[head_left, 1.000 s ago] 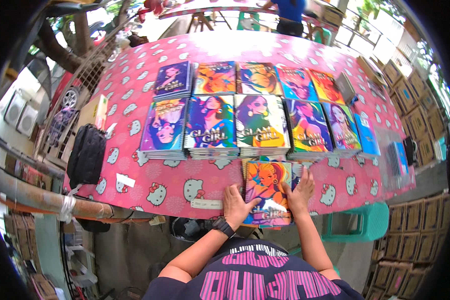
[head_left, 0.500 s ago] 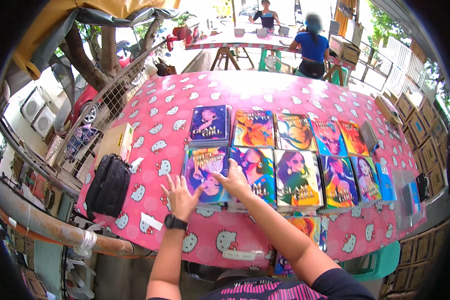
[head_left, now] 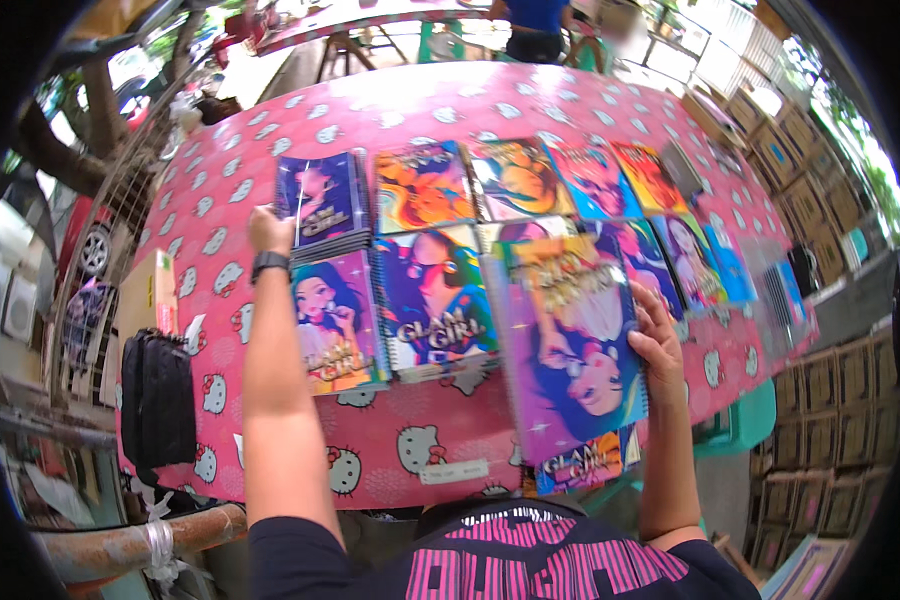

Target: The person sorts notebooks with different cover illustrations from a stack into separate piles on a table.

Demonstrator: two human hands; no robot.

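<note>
In my right hand (head_left: 658,345) is a purple spiral notebook (head_left: 575,350), raised over the near edge of the table. Its cover picture is upside down from where I stand, and my fingers and thumb grip its right edge. My left hand (head_left: 272,232) is closed at the lower left corner of a dark blue notebook (head_left: 318,198), the top one of a stack at the far left. Just below that hand lies a stack topped by a purple and orange notebook (head_left: 332,325). To its right is a stack topped by a blue and white notebook (head_left: 435,295).
More colourful notebook stacks (head_left: 515,180) stand in two rows on the pink patterned tablecloth (head_left: 390,425). A black bag (head_left: 160,400) and a cardboard box (head_left: 150,292) sit at the left edge. Brown cartons (head_left: 820,400) are piled on the right. A person in blue (head_left: 535,25) is beyond the table.
My right hand has lifted the upside-down purple notebook off the front left stack and carried it right. An upright cover now shows there. My left hand has moved forward to the dark blue stack.
</note>
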